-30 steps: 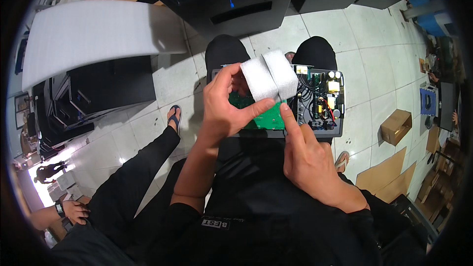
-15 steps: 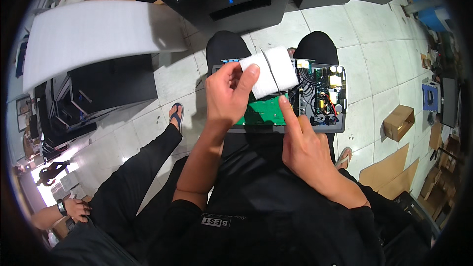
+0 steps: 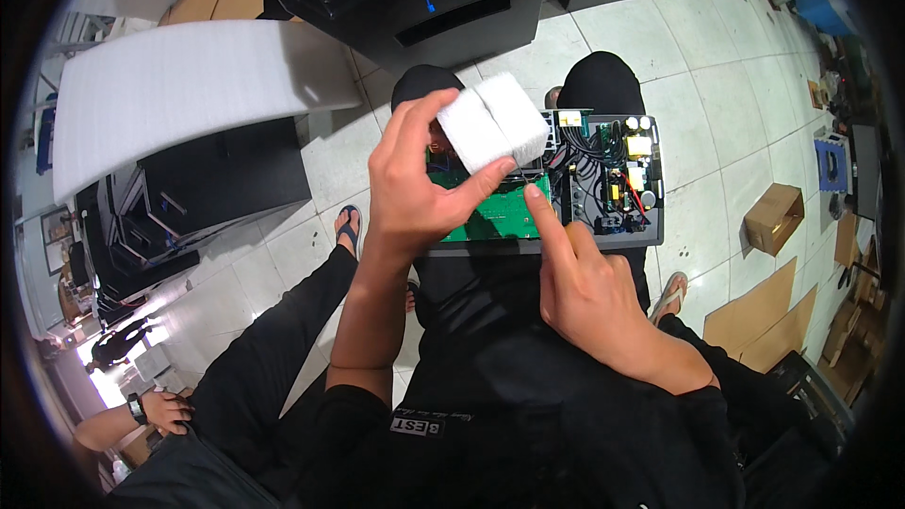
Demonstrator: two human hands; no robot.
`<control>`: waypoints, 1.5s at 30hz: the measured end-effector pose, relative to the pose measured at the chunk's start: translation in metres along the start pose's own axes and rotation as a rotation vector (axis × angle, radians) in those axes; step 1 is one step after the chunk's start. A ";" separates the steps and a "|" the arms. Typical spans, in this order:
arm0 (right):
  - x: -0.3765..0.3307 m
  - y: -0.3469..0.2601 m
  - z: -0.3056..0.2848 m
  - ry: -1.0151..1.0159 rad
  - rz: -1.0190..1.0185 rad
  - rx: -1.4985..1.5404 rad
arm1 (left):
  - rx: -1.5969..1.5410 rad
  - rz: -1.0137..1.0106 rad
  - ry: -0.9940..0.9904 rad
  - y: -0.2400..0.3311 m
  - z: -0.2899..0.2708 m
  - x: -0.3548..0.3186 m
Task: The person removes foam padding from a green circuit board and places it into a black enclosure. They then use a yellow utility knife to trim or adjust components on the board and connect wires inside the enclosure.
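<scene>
The white foam block [image 3: 494, 123] sits pinched between thumb and fingers of the left hand [image 3: 415, 179], lifted over the open electronics tray [image 3: 603, 236] on the person's lap. At five o'clock from it, the right hand [image 3: 589, 292] holds nothing, its forefinger stretched onto the green circuit board [image 3: 490, 221], the other fingers curled.

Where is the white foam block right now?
In the head view, the white foam block is pinched in the left hand, held up over the left part of the open electronics tray on the person's lap, just above the right hand's pointing finger.
</scene>
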State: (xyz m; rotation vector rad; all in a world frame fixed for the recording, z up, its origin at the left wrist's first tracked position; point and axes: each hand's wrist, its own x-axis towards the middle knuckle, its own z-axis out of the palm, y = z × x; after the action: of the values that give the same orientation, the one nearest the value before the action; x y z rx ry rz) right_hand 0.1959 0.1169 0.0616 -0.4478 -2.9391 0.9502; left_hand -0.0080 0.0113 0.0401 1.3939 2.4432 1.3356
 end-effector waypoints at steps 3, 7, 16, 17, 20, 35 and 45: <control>0.000 -0.001 -0.002 0.022 -0.026 0.003 | -0.170 -0.021 0.070 -0.002 0.004 0.001; 0.001 0.002 -0.003 0.019 -0.040 -0.023 | -0.350 -0.072 0.023 -0.004 0.005 -0.006; -0.002 -0.006 0.002 0.051 -0.112 -0.164 | -0.339 -0.326 -0.071 0.006 -0.003 -0.013; -0.002 -0.008 0.003 0.074 -0.125 -0.238 | -0.225 -0.300 -0.056 0.009 -0.003 -0.012; 0.000 -0.007 0.001 0.120 -0.196 -0.291 | -0.512 -0.435 -0.019 0.012 -0.002 -0.011; -0.001 -0.004 -0.007 0.197 -0.243 -0.355 | -0.369 -0.233 0.308 0.003 -0.003 -0.023; 0.007 0.007 -0.018 0.152 -0.260 -0.181 | -0.447 -0.317 0.118 -0.017 -0.023 -0.018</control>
State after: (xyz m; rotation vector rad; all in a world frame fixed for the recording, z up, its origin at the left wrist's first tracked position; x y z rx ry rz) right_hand 0.1927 0.1342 0.0714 -0.1273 -2.8619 0.5969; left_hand -0.0184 -0.0204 0.0371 0.8100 2.1168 1.7666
